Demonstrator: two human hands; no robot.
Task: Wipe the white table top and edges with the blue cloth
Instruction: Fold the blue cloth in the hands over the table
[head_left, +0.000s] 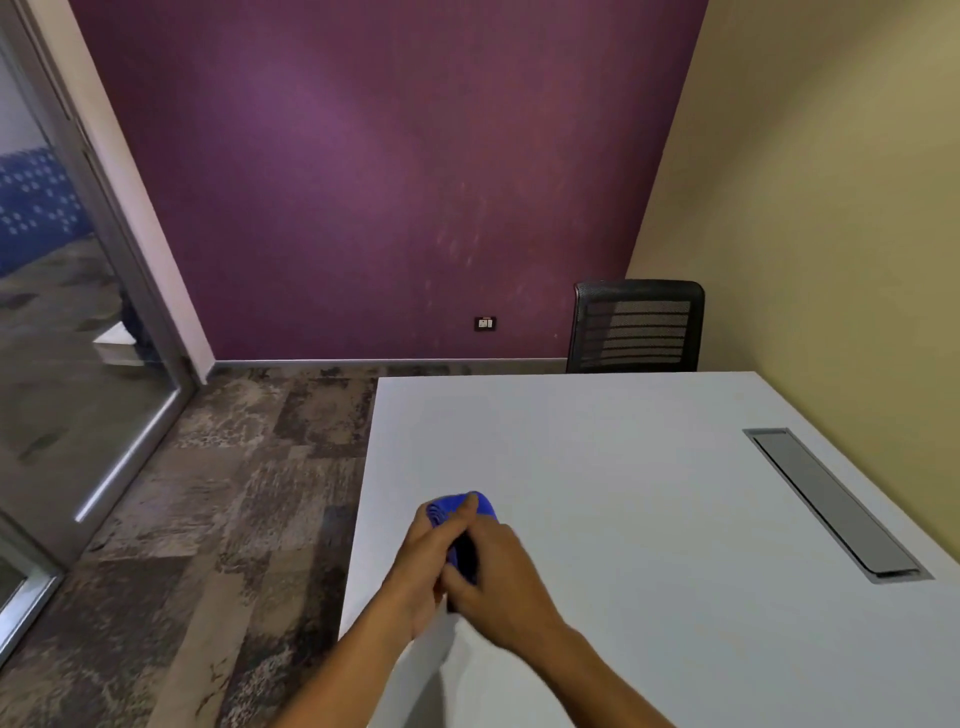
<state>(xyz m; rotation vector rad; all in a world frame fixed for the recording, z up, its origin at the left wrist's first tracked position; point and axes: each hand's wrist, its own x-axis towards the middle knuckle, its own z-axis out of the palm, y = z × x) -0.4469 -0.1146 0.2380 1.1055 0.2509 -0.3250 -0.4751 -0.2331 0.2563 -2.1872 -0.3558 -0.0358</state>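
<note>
The blue cloth (462, 512) is bunched up between both my hands, just above the white table (623, 493) near its left edge. My left hand (423, 561) grips the cloth from the left side, fingers curled round it. My right hand (498, 577) holds it from the right, thumb and fingers wrapped over the bundle. Most of the cloth is hidden between the hands; only its far end and a strip in the middle show.
A grey metal cable flap (831, 501) is set into the table top at the right. A black mesh chair (636, 327) stands behind the far edge. Patterned carpet (234, 493) lies to the left, with a glass partition (62, 338) beyond it.
</note>
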